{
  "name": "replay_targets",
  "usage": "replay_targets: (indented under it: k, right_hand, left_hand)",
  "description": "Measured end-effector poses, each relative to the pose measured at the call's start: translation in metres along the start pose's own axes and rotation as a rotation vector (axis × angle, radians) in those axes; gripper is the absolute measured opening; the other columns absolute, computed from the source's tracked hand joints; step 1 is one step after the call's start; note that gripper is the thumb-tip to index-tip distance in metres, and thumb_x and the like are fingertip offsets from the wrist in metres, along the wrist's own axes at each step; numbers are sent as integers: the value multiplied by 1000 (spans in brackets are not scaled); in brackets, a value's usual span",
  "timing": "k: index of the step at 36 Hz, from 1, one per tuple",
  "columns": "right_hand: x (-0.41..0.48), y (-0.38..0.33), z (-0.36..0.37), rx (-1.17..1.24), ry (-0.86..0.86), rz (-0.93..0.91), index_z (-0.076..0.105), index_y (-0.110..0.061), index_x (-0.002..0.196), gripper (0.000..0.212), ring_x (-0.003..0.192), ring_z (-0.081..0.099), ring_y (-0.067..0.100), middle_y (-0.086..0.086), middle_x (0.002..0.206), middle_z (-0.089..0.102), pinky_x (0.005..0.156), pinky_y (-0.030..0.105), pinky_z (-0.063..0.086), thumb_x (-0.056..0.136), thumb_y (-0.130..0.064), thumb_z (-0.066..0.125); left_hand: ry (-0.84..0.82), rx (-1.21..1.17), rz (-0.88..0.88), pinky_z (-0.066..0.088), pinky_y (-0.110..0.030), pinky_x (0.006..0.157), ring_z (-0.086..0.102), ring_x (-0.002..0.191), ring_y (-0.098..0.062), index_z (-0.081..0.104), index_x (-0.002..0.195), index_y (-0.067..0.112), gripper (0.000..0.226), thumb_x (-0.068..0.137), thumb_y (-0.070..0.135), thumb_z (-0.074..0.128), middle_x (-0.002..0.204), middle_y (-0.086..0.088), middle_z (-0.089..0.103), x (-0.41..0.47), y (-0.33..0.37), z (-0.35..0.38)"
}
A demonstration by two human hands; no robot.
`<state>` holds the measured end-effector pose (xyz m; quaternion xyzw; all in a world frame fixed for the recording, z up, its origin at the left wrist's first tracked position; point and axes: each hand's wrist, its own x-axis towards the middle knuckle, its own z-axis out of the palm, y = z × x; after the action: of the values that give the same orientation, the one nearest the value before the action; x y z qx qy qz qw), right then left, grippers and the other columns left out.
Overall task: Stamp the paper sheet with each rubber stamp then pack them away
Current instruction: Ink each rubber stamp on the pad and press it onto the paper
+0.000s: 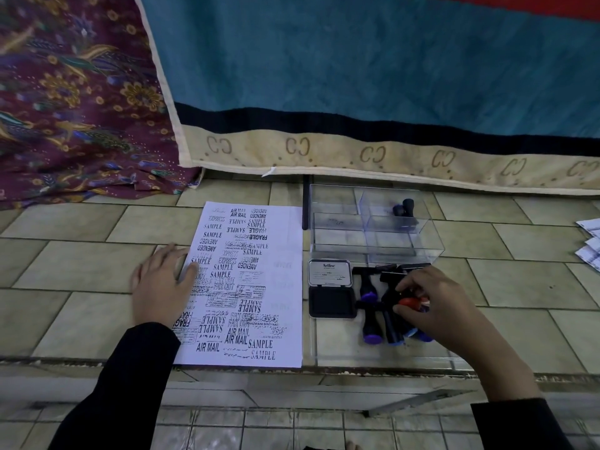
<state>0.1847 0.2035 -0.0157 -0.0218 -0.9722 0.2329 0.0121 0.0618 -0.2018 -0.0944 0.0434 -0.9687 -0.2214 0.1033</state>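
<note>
Paper sheet (287, 241), crowded with black impressions such as SAMPLE, AIR MAIL and FAX OUT, flat on the counter (535, 329), near edge close to the counter's front. Left hand (162, 284) spread flat, fingers straight, pressing the sheet's left margin. Right hand (435, 300) right of the sheet, fingers curled around a red-capped stamp (410, 302) amid a heap of black-handled rubber stamps (370, 319). Just left of the heap, an open ink pad (332, 302), lid raised. Beyond, a clear divided box (341, 235) with two dark stamps (404, 211) in its far right compartment. Farthest back, a teal quilt (357, 76) and purple floral cloth (65, 92).
</note>
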Motion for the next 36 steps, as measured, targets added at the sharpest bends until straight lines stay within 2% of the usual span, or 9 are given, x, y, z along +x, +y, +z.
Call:
replay_targets:
  k: [2,5,9,13,16,22,26,31,36]
  right_hand:
    - [2,-1,-2,28,63,-8,59,-30,88,24,74,52,-1,-13,90,52,61,7,37,73,-27,78]
    - [13,-1,-6,75,225,-14,59,-30,87,16,72,52,-3,-16,85,53,56,9,36,78,-25,72]
    - [47,8,-7,134,425,10,64,-15,90,7,69,56,10,2,88,62,62,19,45,85,-11,65]
    - [91,20,-8,90,469,92,67,-6,93,10,72,55,17,13,94,65,68,25,42,85,-4,61]
    - [125,27,-11,41,444,122,68,-4,93,13,75,56,22,16,95,67,71,27,44,86,-2,58]
    - [180,34,-16,-174,222,235,67,-12,110,28,98,62,33,16,111,66,88,42,53,87,-4,53]
    - [196,30,-18,-325,94,249,65,-14,111,27,102,61,32,14,116,63,87,38,52,87,-5,57]
    - [198,26,-17,-472,-14,310,63,-2,101,19,95,62,34,18,104,64,84,42,54,86,-13,63]
    - [198,25,-15,-500,-19,305,62,1,107,27,101,60,34,18,108,62,80,37,50,88,-20,61]
  left_hand:
    - [-3,5,-2,15,-41,115,34,139,-23,60,125,21,34,93,31,59,148,-2,45,0,1,0]
    - [0,3,-6,15,-40,115,34,139,-22,60,126,21,35,92,31,59,148,-2,45,-1,1,-1]
    - [-4,1,-12,13,-38,115,33,139,-21,60,126,22,35,93,32,59,148,-1,45,-1,2,-1]
    - [-10,-3,-13,12,-36,115,32,140,-20,59,127,24,35,93,33,58,149,0,44,0,1,-1]
    - [-7,0,-6,13,-37,115,33,139,-21,59,126,24,34,93,33,58,148,0,45,0,1,-1]
    - [-4,2,-9,14,-38,114,34,139,-20,59,125,25,33,93,34,58,148,1,45,-1,2,-2]
    - [4,1,-6,15,-37,114,35,138,-21,60,125,24,33,92,33,59,147,0,47,-1,2,-2]
    - [2,-1,-5,15,-37,113,35,138,-21,60,125,23,33,93,32,59,147,0,46,0,2,-2]
    - [-1,4,-5,16,-39,114,36,137,-22,61,124,22,33,92,32,60,146,-1,47,0,2,-2]
